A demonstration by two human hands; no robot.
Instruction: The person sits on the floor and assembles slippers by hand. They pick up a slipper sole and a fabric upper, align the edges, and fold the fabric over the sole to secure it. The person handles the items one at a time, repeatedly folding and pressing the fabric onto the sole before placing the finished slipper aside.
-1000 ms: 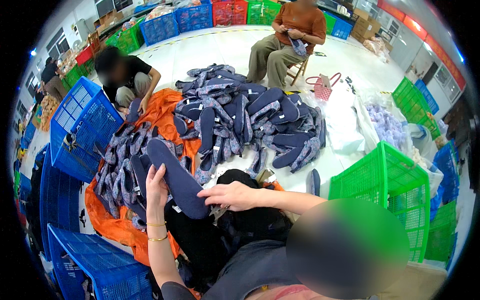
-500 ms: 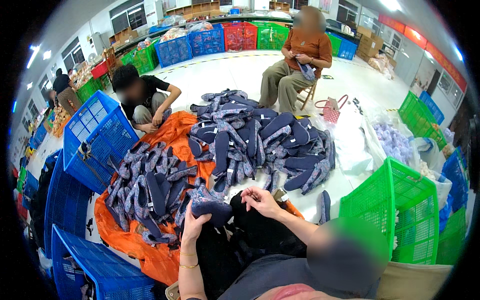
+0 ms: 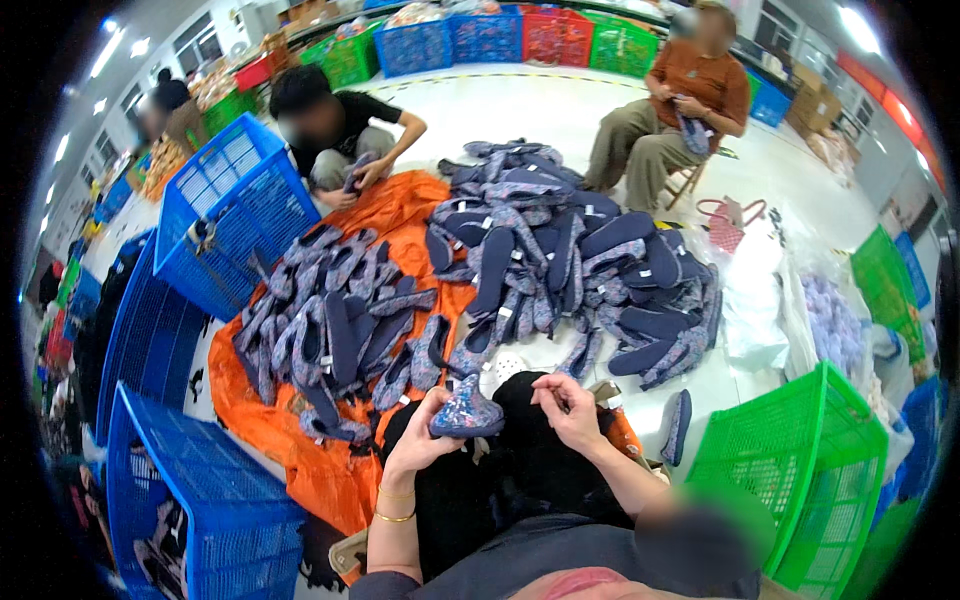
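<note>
My left hand [image 3: 423, 428] grips a slipper [image 3: 467, 412] with a blue floral upper and a dark sole, held above my black-clad lap [image 3: 510, 480]. To its right, my right hand [image 3: 566, 408] is raised with the fingers curled in, thumb near the fingertips; whatever they may pinch is too small to make out. It is apart from the slipper. Beyond my hands lies a large heap of similar slippers [image 3: 500, 265], some sole up, with small white tags. A smaller heap [image 3: 345, 320] rests on an orange sheet [image 3: 290, 455] to the left.
Blue crates [image 3: 245, 520] stand at my left, a tilted blue one [image 3: 215, 240] farther off. Green crates [image 3: 790, 450] are at my right. Two people [image 3: 345, 135] [image 3: 690, 100] sit beyond the heaps, each handling a slipper. A lone slipper [image 3: 677, 428] lies on the floor.
The view has swung, so the scene sits farther right. In my left hand the slipper has turned, showing more patterned upper and less sole. The person at left now holds up a slipper.
</note>
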